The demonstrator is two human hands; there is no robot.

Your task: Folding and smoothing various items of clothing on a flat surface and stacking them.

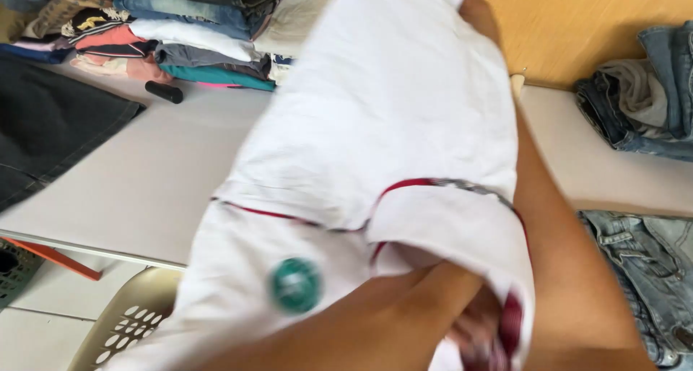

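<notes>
I hold up a white shirt with thin red trim and a round green badge; it fills the middle of the view, blurred. My right hand grips its upper edge near the top of the frame, with my forearm running down along the shirt's right side. My left hand is closed on the fabric at the lower right, near a dark red patch, and is partly hidden by the cloth.
A white table lies beneath. A stack of folded clothes sits at its far left, with a black cylinder and dark denim nearby. Jeans are piled at the right, more denim below. A beige laundry basket stands at the lower left.
</notes>
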